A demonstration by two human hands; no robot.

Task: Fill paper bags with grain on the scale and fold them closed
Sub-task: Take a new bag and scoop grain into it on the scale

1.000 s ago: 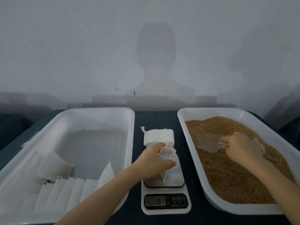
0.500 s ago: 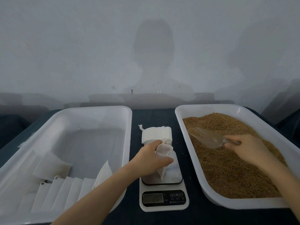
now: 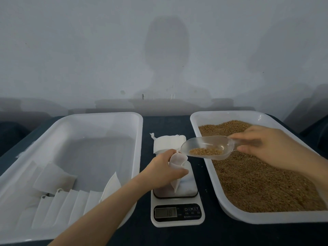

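Observation:
A small white paper bag [image 3: 177, 164] stands open-mouthed on the platform of a white digital scale [image 3: 177, 213], and my left hand [image 3: 164, 170] grips it around the upper part. My right hand [image 3: 269, 144] holds the handle of a clear plastic scoop [image 3: 207, 147]. The scoop carries a little brown grain and its tip hovers just above the bag's mouth. On the right, a white tray [image 3: 195, 121] is filled with brown grain [image 3: 257, 178].
A white tray [image 3: 138, 132] on the left holds several flat empty paper bags [image 3: 58, 201] at its near end. A stack of folded white bags [image 3: 166, 142] lies behind the scale. Everything sits on a dark table [image 3: 165, 125] against a grey wall.
My right hand lifted the scoop out of the grain tray and swung it left until it reached the bag's mouth. My left hand kept its hold on the bag.

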